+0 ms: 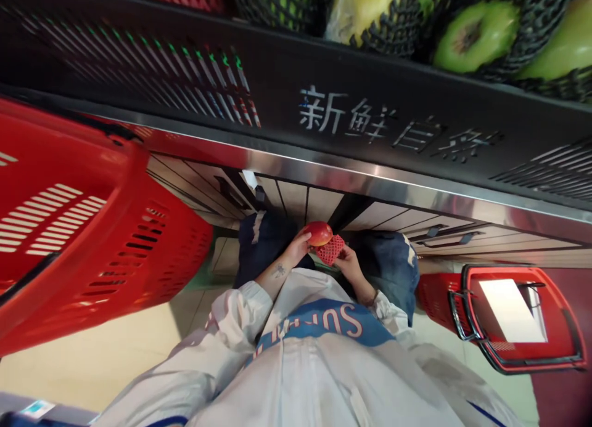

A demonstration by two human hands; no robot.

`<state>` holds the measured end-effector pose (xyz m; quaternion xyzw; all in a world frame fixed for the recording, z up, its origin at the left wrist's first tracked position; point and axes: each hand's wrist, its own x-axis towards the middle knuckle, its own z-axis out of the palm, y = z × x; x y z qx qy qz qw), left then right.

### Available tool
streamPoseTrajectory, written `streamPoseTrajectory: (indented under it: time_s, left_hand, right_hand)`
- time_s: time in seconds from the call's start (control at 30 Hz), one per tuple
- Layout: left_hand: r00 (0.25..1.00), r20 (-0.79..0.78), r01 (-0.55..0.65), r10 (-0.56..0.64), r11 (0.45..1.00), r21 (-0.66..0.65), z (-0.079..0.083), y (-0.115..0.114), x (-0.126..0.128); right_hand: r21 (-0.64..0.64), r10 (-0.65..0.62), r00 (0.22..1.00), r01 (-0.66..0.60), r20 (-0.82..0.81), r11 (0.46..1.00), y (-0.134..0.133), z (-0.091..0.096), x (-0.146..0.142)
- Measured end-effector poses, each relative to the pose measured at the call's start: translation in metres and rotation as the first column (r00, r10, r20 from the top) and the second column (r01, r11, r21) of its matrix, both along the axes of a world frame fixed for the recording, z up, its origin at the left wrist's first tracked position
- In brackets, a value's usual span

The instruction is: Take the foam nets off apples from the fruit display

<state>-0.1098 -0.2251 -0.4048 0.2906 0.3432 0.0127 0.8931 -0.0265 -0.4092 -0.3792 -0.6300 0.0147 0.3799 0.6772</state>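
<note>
A round, glossy red fruit (318, 233) with a yellowish underside is in my left hand (296, 251), whose fingers are closed around its left side. Its exact kind is hard to tell. Just below and to the right, a red foam net sleeve (330, 250) adjoins the fruit. My right hand (348, 262) pinches the sleeve at its right edge. Whether part of the fruit sits inside the sleeve I cannot tell. Both hands are low in front of my body, between my bent knees.
Above me, a black display bin (277, 76) holds several fruits in foam nets, behind a metal edge (370, 177). Wooden cabinet doors (291, 199) face my knees. A large red basket (92, 217) stands left; a smaller red basket (562, 316) with a white box (511, 310) stands right.
</note>
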Motion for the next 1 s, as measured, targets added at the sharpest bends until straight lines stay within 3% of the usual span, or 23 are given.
streamPoseTrajectory:
  time_s: [0.17,0.3,0.37,0.57,0.67,0.77,0.83,0.9,1.0]
  left_hand:
    - [1.000,-0.003,0.024,-0.024,0.984,0.179,0.009,-0.003,0.002]
    - [0.990,-0.022,0.138,-0.140,0.922,0.361,0.015,-0.005,0.003]
    - [0.983,-0.018,0.175,-0.183,0.901,0.396,0.015,-0.005,0.002]
    - [0.943,0.126,0.262,-0.309,0.920,0.291,0.010,-0.003,-0.005]
    - [0.941,0.095,0.288,-0.326,0.915,0.284,0.008,-0.005,-0.007]
    - [0.972,0.053,0.208,-0.230,0.941,0.266,0.007,-0.006,-0.004]
    - [0.982,0.061,0.170,-0.181,0.973,0.154,0.006,-0.005,-0.001]
    - [0.991,0.037,0.130,-0.131,0.991,0.029,0.006,-0.003,0.000]
    - [0.998,-0.038,0.058,-0.059,0.997,-0.043,0.005,-0.001,0.001]
  right_hand:
    - [-0.011,-0.015,0.967,0.018,0.252,1.000,-0.002,0.000,-0.003]
    - [-0.143,0.164,0.820,-0.100,0.549,0.985,-0.005,0.006,-0.003]
    - [-0.211,0.252,0.746,-0.152,0.617,0.966,-0.005,0.009,-0.002]
    - [-0.384,0.434,0.712,-0.245,0.553,0.890,-0.002,0.006,-0.004]
    - [-0.439,0.474,0.655,-0.233,0.588,0.868,-0.002,0.003,-0.006]
    - [-0.329,0.390,0.665,-0.222,0.637,0.918,-0.003,0.001,-0.004]
    - [-0.270,0.295,0.682,-0.147,0.669,0.952,-0.003,0.000,-0.002]
    - [-0.274,0.221,0.700,-0.037,0.679,0.961,-0.002,-0.001,-0.002]
    - [-0.307,0.172,0.752,0.043,0.636,0.951,0.000,-0.002,-0.005]
